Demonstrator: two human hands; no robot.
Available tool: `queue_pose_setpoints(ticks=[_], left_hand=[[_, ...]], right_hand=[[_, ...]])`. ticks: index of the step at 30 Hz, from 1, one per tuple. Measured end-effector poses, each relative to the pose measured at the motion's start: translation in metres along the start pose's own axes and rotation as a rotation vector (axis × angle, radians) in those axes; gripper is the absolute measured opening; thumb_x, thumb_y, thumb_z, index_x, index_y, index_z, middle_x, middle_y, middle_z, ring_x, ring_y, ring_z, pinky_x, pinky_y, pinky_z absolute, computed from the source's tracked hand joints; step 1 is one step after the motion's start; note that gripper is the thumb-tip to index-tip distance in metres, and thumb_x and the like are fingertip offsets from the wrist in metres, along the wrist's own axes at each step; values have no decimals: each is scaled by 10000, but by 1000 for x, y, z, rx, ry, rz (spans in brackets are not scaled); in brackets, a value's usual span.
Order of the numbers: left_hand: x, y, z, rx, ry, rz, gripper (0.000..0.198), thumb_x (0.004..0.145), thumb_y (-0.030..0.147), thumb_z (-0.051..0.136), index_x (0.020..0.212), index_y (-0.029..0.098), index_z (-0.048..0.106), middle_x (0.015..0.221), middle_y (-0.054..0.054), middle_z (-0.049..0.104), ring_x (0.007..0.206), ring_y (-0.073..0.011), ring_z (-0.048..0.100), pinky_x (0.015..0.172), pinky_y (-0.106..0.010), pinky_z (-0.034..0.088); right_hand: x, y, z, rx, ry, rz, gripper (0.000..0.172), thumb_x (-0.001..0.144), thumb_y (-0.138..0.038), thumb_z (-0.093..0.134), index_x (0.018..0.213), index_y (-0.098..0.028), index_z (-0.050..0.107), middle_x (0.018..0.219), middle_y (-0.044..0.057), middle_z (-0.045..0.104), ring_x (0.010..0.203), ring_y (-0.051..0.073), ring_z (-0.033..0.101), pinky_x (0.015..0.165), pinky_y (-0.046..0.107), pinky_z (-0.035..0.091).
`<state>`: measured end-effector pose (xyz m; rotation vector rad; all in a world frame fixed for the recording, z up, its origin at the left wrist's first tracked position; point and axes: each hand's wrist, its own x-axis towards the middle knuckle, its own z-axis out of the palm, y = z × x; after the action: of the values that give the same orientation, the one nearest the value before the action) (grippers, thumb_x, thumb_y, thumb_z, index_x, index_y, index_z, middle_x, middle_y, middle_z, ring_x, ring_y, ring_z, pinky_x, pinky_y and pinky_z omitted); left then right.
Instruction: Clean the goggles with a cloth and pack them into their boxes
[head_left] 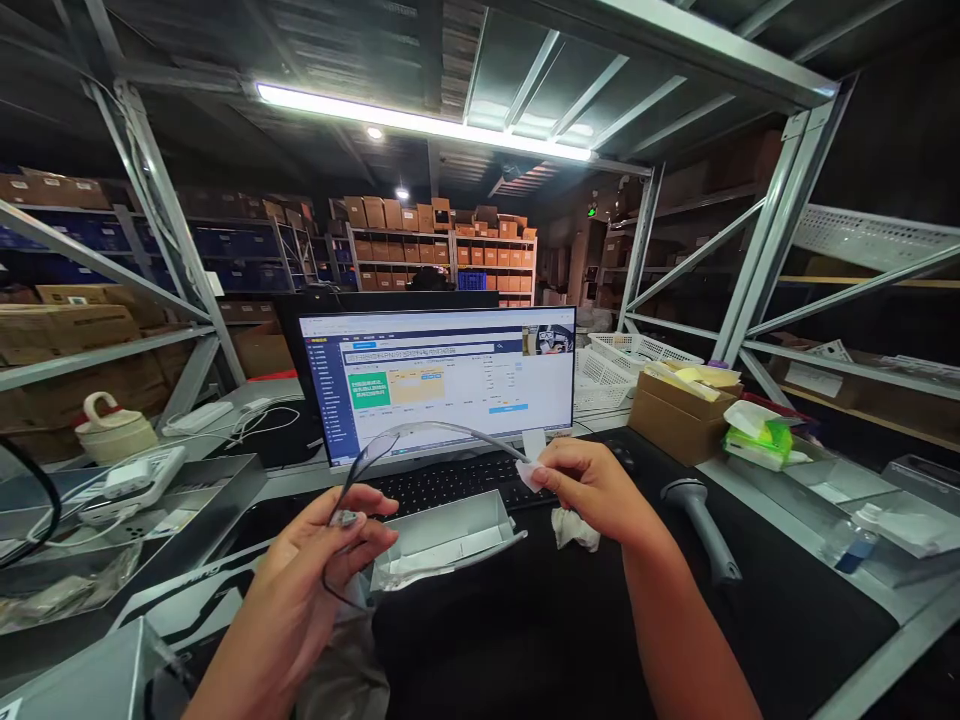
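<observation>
A thin cable arcs between my two hands, in front of the monitor. My left hand is closed loosely around its dark part, and a small connector-like piece shows at the fingers. With thumb and fingertips, my right hand pinches the other end, where a small white tag sits on the cable. Below the cable an open grey-white box rests on the black mat, its inside facing up. Beside my right wrist lies a crumpled white piece of paper or tissue.
A lit monitor stands behind a black keyboard. To the right are a barcode scanner, a cardboard box and a clear bottle. Power strips and a grey tray sit at left. Metal posts frame the desk.
</observation>
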<state>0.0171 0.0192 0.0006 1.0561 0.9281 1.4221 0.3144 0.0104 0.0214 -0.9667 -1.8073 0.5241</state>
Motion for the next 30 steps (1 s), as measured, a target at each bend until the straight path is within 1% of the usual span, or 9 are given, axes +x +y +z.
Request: queue_pose_setpoints(ticks=[3, 8, 14, 17, 20, 23, 25, 28, 30], left_hand=[[-1, 2, 0, 3, 4, 10, 392, 582, 386, 862, 874, 178, 705, 903, -51, 732, 693, -173, 702, 668, -236, 606], [-4, 6, 1, 10, 40, 51, 340, 605, 379, 844, 844, 175, 713, 896, -50, 728, 682, -161, 691, 648, -214, 597], [-3, 4, -3, 24, 7, 24, 435, 569, 434, 881, 873, 173, 712, 911, -63, 725, 698, -183, 693, 641, -236, 602], [-4, 3, -2, 31, -6, 10, 449, 584, 450, 880, 896, 180, 704, 926, -52, 722, 719, -182, 693, 674, -243, 605], [-5, 3, 1, 41, 2, 7, 460, 572, 435, 883, 900, 169, 700, 934, -60, 726, 715, -180, 694, 683, -241, 603], [-7, 2, 4, 43, 15, 30, 419, 614, 427, 852, 901, 164, 699, 926, -68, 729, 701, -172, 689, 694, -248, 601], [-7, 1, 5, 53, 1, 30, 409, 621, 433, 844, 895, 164, 702, 907, -73, 731, 689, -173, 686, 696, -263, 600], [-6, 1, 6, 91, -47, 3, 427, 585, 422, 857, 891, 163, 711, 882, -81, 732, 661, -182, 684, 664, -269, 588], [-5, 1, 7, 131, -70, -1, 402, 600, 399, 844, 904, 169, 717, 882, -74, 730, 653, -176, 678, 651, -261, 577]], right_hand=[[-2, -1, -2, -69, 6, -13, 227, 930, -302, 649, 764, -178, 740, 711, -2, 615, 628, 104, 562, 594, 216, 425], [-6, 0, -7, -47, -9, 42, 256, 932, -324, 633, 749, -168, 720, 759, 3, 616, 515, 75, 521, 485, 204, 409], [-8, -2, -7, -59, -11, 40, 245, 933, -322, 640, 765, -175, 741, 764, 9, 629, 543, 84, 547, 487, 194, 421], [-9, -4, -6, -59, -15, 29, 239, 932, -305, 641, 763, -175, 748, 757, 12, 635, 556, 90, 551, 491, 198, 412], [-9, -4, -5, -51, -18, 10, 250, 928, -322, 652, 753, -175, 755, 754, 21, 640, 596, 109, 569, 523, 214, 421], [-11, -5, -5, -64, 6, 6, 247, 924, -350, 659, 776, -188, 772, 782, 33, 655, 651, 138, 598, 574, 245, 443], [-12, -6, -5, -115, 29, -2, 235, 930, -355, 651, 805, -205, 783, 802, 36, 663, 687, 156, 612, 600, 262, 449], [-13, -7, -5, -223, 46, -28, 212, 945, -328, 628, 852, -240, 797, 843, 40, 675, 767, 180, 632, 664, 286, 462], [-13, -9, -2, -281, 67, -28, 186, 946, -307, 627, 903, -270, 804, 880, 39, 683, 814, 191, 640, 704, 298, 468]])
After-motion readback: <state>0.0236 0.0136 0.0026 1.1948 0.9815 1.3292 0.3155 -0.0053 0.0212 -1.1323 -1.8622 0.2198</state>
